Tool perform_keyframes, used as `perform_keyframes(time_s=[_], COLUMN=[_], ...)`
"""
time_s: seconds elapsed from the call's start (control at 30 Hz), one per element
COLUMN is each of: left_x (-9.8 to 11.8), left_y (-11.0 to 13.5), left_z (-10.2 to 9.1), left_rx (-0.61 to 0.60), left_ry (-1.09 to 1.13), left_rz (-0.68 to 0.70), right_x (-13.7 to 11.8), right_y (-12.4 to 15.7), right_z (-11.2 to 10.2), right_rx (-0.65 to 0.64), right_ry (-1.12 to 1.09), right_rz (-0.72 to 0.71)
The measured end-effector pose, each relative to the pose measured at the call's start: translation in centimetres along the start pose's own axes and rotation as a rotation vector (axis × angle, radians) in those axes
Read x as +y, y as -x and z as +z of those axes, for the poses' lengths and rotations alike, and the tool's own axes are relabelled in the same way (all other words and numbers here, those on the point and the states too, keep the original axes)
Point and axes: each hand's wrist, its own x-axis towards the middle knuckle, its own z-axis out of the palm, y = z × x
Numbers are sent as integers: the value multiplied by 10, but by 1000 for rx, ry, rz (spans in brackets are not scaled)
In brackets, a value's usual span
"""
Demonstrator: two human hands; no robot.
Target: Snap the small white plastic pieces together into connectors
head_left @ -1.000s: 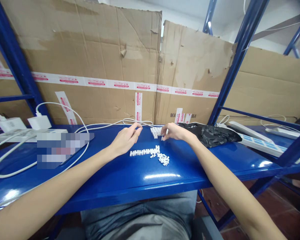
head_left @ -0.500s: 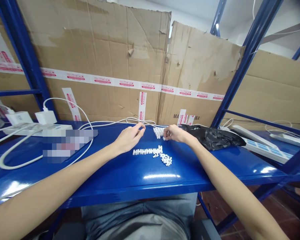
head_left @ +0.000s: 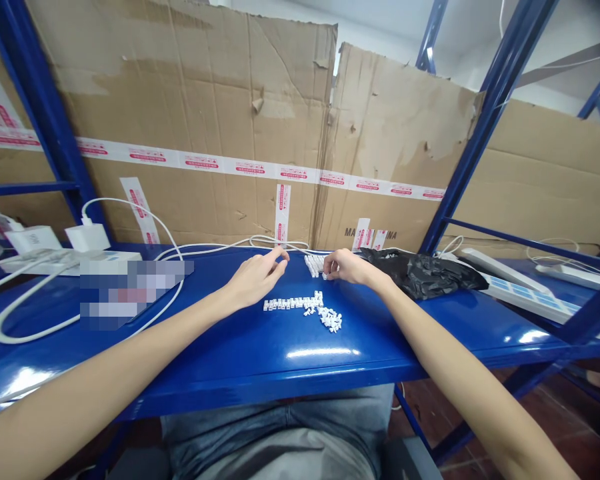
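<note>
Right now the hands sit apart, and neither is clamped on anything that shows. The left hand [head_left: 257, 280] hangs low over the shelf with its fingers loosely curled and nothing visible in them. The right hand [head_left: 344, 267] is close by, its fingertips curled down at the end of a tight cluster of small white plastic pieces [head_left: 313, 265]; the fingers hide whether one is pinched there. Nearer the person, on the glossy blue steel shelf [head_left: 220, 353], more of these pieces stand in a neat straight row [head_left: 293, 305], and a loose heap of them [head_left: 331, 319] lies at its right end. They look very light, stiff and hard, and probably too tiny to grip with a whole hand, so a pinch between thumb and fingertip across the narrow sides seems the surest hold. On that slick paint a careless nudge could easily skid one away or knock the row out of line. A black plastic bag [head_left: 423, 275] lies just right of the right hand, with a white power strip [head_left: 527, 298] beyond it, and a white cable [head_left: 35, 328] loops along the shelf at the far left.
</note>
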Motion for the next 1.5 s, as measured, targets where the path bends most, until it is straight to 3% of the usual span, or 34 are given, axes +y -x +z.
perform_keyframes(time_s=[0.83,1.0,1.07,1.23,1.4,1.5], left_x=[1,1,1,1,0,1], left_y=[-1,-1,-1,-1,-2,-1], left_z=[-1,-1,-1,-1,0,0], left_rx=[-60,-60,-60,-66,-62,-64], left_ry=[-69,-72,-71,-69,-79,-84], left_rz=[-29,-35,-41,-42,-34,-30], right_x=[-2,-11,-17,-30,-34,-33], right_y=[-7,-3,1,7,6,6], right_z=[10,4,-1,-3,2,0], right_rx=[57,160,119,-131,-221,-195], right_ry=[10,0,-104,-265,-243,-171], right_rz=[-59,-36,-88,-172,-91,-71])
